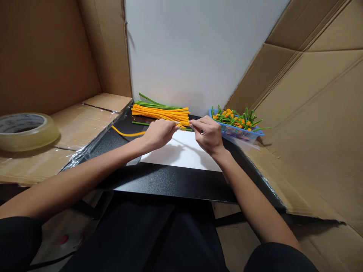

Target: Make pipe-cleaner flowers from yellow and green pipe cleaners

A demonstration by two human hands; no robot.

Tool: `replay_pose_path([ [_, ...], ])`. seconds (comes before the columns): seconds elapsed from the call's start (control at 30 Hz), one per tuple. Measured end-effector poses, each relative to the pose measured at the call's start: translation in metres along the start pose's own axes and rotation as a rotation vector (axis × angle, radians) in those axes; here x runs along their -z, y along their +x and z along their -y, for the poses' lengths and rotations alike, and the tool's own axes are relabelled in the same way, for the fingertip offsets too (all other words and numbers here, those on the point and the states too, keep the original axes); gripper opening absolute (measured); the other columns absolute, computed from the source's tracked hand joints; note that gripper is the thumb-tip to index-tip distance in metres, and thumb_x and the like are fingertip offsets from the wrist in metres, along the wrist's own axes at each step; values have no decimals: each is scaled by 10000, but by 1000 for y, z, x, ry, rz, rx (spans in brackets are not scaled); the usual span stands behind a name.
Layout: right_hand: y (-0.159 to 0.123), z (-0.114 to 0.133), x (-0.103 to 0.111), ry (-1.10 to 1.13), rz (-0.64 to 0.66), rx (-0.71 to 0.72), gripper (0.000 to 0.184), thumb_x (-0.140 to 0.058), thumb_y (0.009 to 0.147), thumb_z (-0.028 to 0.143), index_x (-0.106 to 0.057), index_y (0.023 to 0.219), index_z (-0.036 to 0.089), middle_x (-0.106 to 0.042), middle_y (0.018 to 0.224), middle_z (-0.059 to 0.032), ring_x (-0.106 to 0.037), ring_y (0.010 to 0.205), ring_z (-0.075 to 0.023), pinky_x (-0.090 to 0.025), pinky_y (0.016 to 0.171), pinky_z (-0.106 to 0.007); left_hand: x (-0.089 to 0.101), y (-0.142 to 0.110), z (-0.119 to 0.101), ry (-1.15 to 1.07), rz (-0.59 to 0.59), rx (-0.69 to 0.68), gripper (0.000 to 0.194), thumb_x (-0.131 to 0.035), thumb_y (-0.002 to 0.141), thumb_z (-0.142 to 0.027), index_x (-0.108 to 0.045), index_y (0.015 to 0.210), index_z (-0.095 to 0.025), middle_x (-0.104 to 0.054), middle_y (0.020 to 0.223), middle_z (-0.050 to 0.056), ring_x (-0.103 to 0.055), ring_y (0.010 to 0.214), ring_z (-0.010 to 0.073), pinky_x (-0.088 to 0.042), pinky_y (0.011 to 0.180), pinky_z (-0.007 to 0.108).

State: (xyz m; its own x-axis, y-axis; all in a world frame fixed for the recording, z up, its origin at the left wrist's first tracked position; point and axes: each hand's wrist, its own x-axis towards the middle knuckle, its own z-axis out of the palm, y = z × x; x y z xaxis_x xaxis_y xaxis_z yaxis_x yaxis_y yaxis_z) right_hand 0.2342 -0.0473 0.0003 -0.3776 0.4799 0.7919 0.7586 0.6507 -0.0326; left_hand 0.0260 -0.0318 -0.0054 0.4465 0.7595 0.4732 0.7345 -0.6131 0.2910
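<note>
Between my two hands a short coil of yellow-orange pipe cleaner (185, 123) is held above a white sheet (181, 153). A pale thin piece shows at the coil's left end; I cannot make out what it is. My left hand (160, 134) is closed in a pinch at that side, and a loose yellow-orange pipe cleaner end (129, 134) sticks out to its left. My right hand (208, 135) pinches the coil's right end, its fingertips partly hidden. Just beyond my hands lie a bundle of yellow-orange pipe cleaners (160, 112) and some green pipe cleaners (151, 102).
A blue basket (241, 131) at the right holds green stems with small orange coiled heads. A large tape roll (47, 132) rests on cardboard at the left. Cardboard walls (317, 113) flank the black table (170, 181), and a white panel (198, 49) stands behind.
</note>
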Motion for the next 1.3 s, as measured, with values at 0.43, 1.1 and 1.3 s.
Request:
replay_pose_path([
  [0.43,4,-22,12,466,260,-79,173,-683,888,275,-836,962,241,-754,806,-38,-636,695,-162,-483,644,-305,28,16,28,-148,107,-286,366,-540,976,-332,-718,699,-172,-694,685,35,-557,613,118,-367,633,255],
  [1.1,4,-20,9,681,273,-180,153,-773,837,346,-844,915,236,-753,772,-44,-619,668,-147,-469,623,-299,28,19,34,-325,195,-224,366,-568,950,-408,-700,749,-132,-618,669,28,-477,594,103,-312,580,246],
  [1.3,0,-14,-6,946,109,-434,265,-850,752,450,-837,877,217,-743,740,-36,-640,666,-147,-510,630,-299,14,22,35,-743,249,-129,474,-566,934,-559,-665,737,-140,-594,677,24,-456,569,93,-323,553,244],
])
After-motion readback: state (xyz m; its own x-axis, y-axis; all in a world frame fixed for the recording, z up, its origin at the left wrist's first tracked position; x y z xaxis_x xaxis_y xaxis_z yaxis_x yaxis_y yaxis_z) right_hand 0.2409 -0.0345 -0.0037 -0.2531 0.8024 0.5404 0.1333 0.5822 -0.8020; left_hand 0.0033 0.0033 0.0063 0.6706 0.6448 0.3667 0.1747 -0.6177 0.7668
